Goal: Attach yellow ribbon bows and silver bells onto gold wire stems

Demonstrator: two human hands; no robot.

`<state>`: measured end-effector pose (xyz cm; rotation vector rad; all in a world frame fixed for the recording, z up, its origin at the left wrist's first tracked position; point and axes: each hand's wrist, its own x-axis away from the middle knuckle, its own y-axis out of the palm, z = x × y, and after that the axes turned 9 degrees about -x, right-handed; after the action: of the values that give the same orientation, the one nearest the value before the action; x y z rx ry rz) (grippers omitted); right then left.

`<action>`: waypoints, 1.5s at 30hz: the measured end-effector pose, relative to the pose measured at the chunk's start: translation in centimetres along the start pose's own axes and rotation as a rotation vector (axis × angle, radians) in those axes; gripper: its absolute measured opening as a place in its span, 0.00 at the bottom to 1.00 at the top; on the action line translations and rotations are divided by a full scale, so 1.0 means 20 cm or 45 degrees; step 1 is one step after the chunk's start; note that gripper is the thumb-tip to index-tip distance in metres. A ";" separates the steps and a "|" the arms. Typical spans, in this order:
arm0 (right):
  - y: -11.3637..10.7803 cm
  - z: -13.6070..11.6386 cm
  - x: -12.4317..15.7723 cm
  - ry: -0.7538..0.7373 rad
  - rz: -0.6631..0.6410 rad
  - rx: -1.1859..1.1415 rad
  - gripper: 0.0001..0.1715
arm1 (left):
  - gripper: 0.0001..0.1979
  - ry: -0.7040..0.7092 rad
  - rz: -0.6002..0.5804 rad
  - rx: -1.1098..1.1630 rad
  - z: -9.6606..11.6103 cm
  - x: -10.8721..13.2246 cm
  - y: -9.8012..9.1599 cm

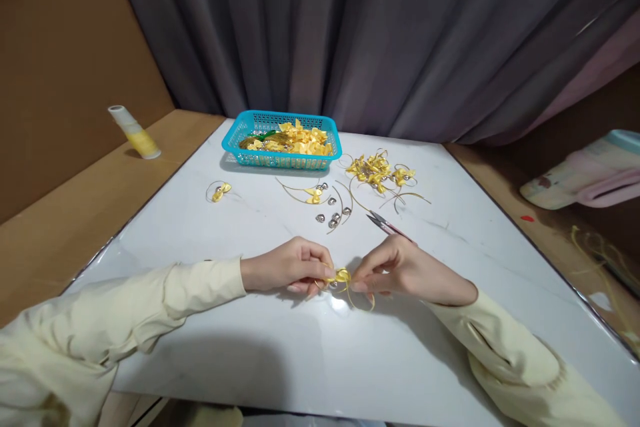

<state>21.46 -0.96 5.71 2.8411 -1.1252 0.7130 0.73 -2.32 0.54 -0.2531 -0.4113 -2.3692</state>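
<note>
Between the two hands, low over the table (210,353), a small yellow bow (343,275) is sitting in the grip. The left hand (305,268) is pinching one side of it with thumb and fingertips; the right hand (395,270) appears to be nipping a thin cord (371,305) at the other side, a loose loop of which is hanging below the grip.

That loop is risking a snag or a tangle, since nothing is keeping it taut. If the left pinch is slackening while the right is pulling, the bow could be twisting or slipping out. The scissors (383,223) are lying just beyond the right hand with their blades parted, so a careless reach could be catching skin or cord.

The table is shining, white and faintly veined. Beyond the grip, silver beads (334,219) are lying loose, and a knock could be rolling them. Farther off, a blue basket (280,161) is holding more yellow bows; a heap of bows (373,170) is lying to its right. A dark curtain (310,27) is hanging behind everything.
</note>
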 end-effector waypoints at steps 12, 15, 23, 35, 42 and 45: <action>-0.01 0.02 -0.01 -0.025 -0.049 -0.071 0.12 | 0.11 -0.041 -0.015 0.030 0.01 0.00 0.00; -0.01 0.01 0.00 -0.016 -0.038 -0.070 0.11 | 0.10 -0.034 -0.010 0.032 0.01 0.00 0.00; 0.00 0.03 -0.02 -0.028 -0.017 -0.132 0.12 | 0.09 -0.012 0.014 0.057 0.01 0.00 0.00; 0.00 0.04 -0.02 -0.045 -0.024 -0.185 0.11 | 0.08 -0.030 0.032 0.075 0.00 -0.01 -0.01; 0.01 0.04 -0.03 -0.034 -0.025 -0.226 0.09 | 0.08 -0.025 0.035 0.097 0.00 -0.01 -0.01; 0.01 0.04 -0.03 -0.049 -0.026 -0.220 0.09 | 0.08 -0.022 0.035 0.094 0.00 -0.01 -0.01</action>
<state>21.23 -0.90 4.78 2.7284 -1.1026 0.5334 0.73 -1.97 0.32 -0.2429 -0.4996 -2.3212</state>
